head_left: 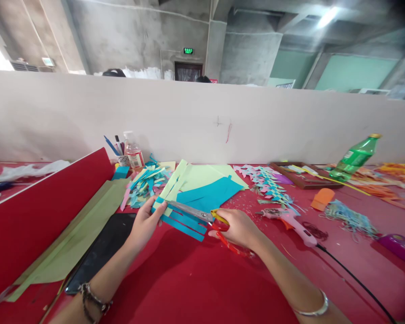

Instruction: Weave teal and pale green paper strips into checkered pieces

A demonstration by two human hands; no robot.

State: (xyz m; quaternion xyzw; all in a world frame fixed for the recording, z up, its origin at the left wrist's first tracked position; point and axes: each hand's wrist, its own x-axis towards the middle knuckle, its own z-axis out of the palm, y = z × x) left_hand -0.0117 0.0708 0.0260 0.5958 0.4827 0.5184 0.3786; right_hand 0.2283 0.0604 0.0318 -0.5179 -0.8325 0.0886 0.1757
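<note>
My left hand (pixel 144 223) is closed on the left end of a folded blue and pale green paper (pixel 202 194), cut into long strips along its near edge. My right hand (pixel 238 227) grips red-and-yellow-handled scissors (pixel 202 216). Their metal blades reach leftward into the blue strips, close to my left fingers. Both hands hover just above the red table (pixel 189 279).
A pile of blue and green paper scraps (pixel 145 184), a pen cup (pixel 119 155) and small bottle (pixel 134 153) sit behind. A glue gun (pixel 292 221) with black cord, woven paper strips (pixel 268 182), a green bottle (pixel 356 157), a black tablet (pixel 103 249) and green sheets (pixel 77 234) lie around.
</note>
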